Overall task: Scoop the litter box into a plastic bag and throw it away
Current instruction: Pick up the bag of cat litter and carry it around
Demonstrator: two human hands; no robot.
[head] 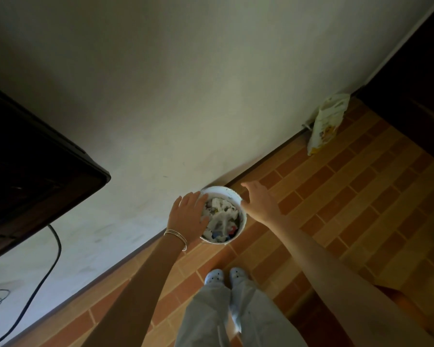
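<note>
Down at the foot of the wall stands a small round bin (pixel 243 222), white and smooth-sided, its rim scuffed with a few dark specks. It is heaped to the brim with crumpled rubbish (pixel 222 219): mostly white, creased scraps, with bits of blue and red showing near the front edge. Whether one of those white folds is the plastic bag, I cannot tell. Both of the person's hands are at the bin. The left hand (pixel 189 216) lies flat across the left side of the rim, fingers straight and close together, their tips over the rubbish, gripping nothing. The right hand (pixel 259 204) is at the right side of the rim, fingers loosely spread and slightly bent, the thumb just at the rim's edge, also holding nothing. Thin metal bangles (pixel 176 236) circle the left wrist. Under the bin runs a floor (pixel 336 209) patterned like brick in orange and tan, meeting a pale, matte wall (pixel 161 96) with faint smudges. Light trousers (pixel 211 319) and white shoes (pixel 213 276) stand just behind the bin. Further along the wall leans a soft, crinkled pouch (pixel 327 123), pale with yellow print. To the left hangs a dark, glossy, flat-edged shape (pixel 35 171), with a black cable (pixel 48 266) trailing beneath it.
</note>
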